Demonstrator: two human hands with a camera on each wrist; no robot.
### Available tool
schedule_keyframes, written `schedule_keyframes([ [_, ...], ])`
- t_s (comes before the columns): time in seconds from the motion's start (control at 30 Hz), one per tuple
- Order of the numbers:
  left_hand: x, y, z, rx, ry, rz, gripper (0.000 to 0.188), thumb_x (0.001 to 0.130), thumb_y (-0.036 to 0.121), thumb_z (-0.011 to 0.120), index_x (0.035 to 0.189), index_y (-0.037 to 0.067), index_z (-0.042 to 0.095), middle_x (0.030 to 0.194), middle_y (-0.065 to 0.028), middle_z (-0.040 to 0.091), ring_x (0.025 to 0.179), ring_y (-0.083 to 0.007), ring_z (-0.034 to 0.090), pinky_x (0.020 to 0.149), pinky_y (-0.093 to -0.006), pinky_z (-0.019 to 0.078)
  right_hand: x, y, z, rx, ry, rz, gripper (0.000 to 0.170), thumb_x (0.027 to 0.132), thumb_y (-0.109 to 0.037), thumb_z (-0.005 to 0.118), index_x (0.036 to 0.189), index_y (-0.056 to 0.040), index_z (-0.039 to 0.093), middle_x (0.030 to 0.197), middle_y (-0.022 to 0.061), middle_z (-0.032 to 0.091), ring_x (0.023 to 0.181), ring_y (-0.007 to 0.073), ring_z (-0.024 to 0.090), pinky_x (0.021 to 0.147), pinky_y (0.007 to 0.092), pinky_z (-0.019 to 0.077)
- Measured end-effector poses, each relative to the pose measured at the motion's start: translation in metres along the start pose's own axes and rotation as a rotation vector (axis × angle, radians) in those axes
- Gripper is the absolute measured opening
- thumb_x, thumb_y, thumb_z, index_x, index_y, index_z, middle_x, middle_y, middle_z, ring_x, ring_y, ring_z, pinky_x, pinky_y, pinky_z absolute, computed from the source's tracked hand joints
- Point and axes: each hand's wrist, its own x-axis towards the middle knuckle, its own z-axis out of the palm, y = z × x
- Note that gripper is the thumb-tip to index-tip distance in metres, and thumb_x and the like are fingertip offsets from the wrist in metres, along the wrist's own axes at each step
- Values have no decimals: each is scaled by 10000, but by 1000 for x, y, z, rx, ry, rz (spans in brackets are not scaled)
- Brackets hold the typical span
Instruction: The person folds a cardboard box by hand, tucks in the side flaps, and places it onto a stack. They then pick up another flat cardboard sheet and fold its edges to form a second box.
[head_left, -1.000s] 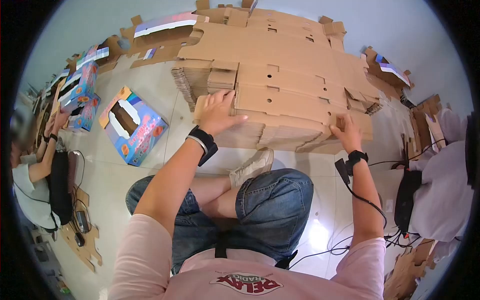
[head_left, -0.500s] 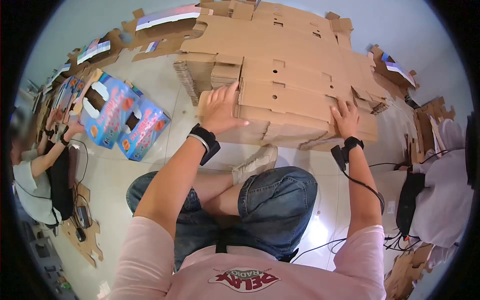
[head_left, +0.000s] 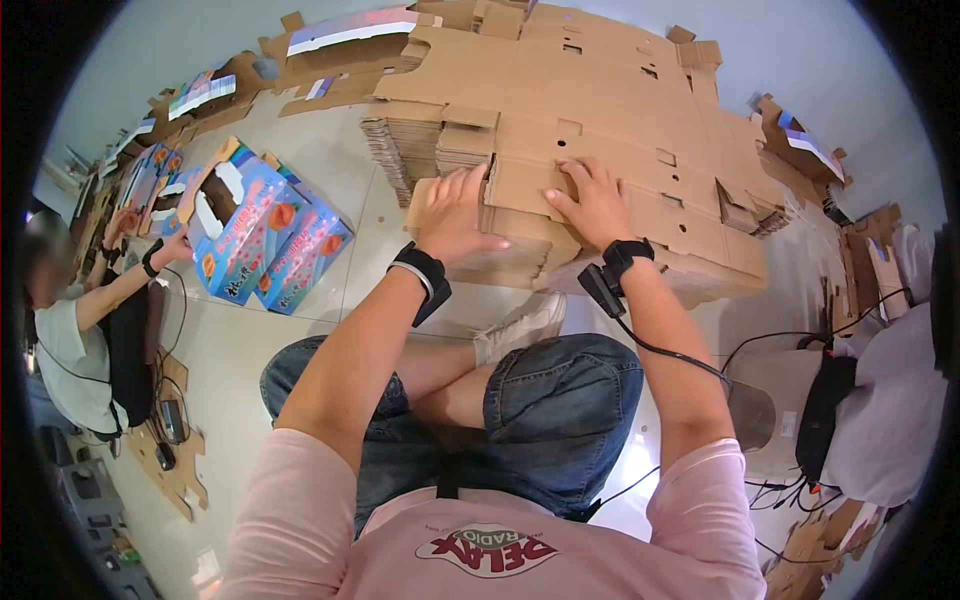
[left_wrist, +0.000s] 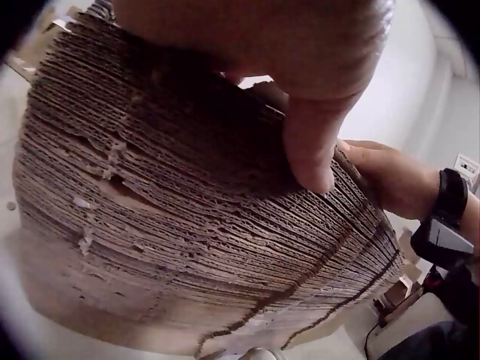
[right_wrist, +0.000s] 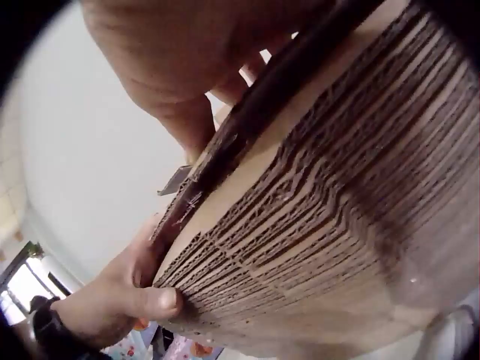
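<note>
A thick stack of flat brown cardboard (head_left: 640,225) lies in front of me in the head view, its layered edges filling both wrist views. My left hand (head_left: 455,215) rests on the left end of the stack, fingers extended over the top and thumb at the front edge. Close to its right, my right hand (head_left: 597,208) touches the top sheet with bent, relaxed fingers, the thumb apart from them. In the left wrist view the left thumb (left_wrist: 311,142) lies against the sheet edges. The right wrist view shows the right hand (right_wrist: 195,67) over the top edge, its fingertips partly hidden.
At left, a person (head_left: 75,320) holds a blue printed box (head_left: 240,235) beside another printed box (head_left: 312,255). Larger cardboard (head_left: 500,75) extends behind the stack. Cables and a seated person's grey clothing (head_left: 885,400) are at right. My crossed legs (head_left: 560,420) are below the stack.
My right hand has moved left along the stack, closer to my left hand, which stays at the left end. The person at left has brought a printed box beside the one on the floor.
</note>
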Motion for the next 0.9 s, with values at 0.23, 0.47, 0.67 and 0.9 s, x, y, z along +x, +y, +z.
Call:
schedule_keyframes([
  [0.23,0,-1,-1,-68,14,-12,1164,546,405,869,1457,50,235,1406,-193,383,1376,-312,275,1149,-461,143,-10,3,9,-65,103,-28,383,803,-413,673,1040,-124,585,1235,89,505,1188,280,444,1056,539,240],
  [0.47,-7,0,-7,-35,-9,106,1059,583,509,808,1465,191,315,1420,-193,375,1389,-321,248,1140,-492,111,-23,3,14,-111,178,-48,373,810,-400,665,1052,-132,573,1235,68,509,1208,267,441,1053,511,269],
  [0.67,-9,0,0,47,18,161,694,749,524,674,1387,348,465,1437,-175,374,1388,-332,250,1133,-495,104,-31,-1,12,-126,224,-124,410,814,-352,671,1135,-121,564,1268,88,502,1206,285,461,1047,471,326],
  [0.9,-7,0,-1,51,19,152,663,769,527,657,1378,337,479,1420,-172,392,1368,-327,287,1129,-499,120,-65,66,-18,70,395,69,441,816,-257,677,1202,-90,543,1290,154,499,1179,347,474,1016,434,375],
])
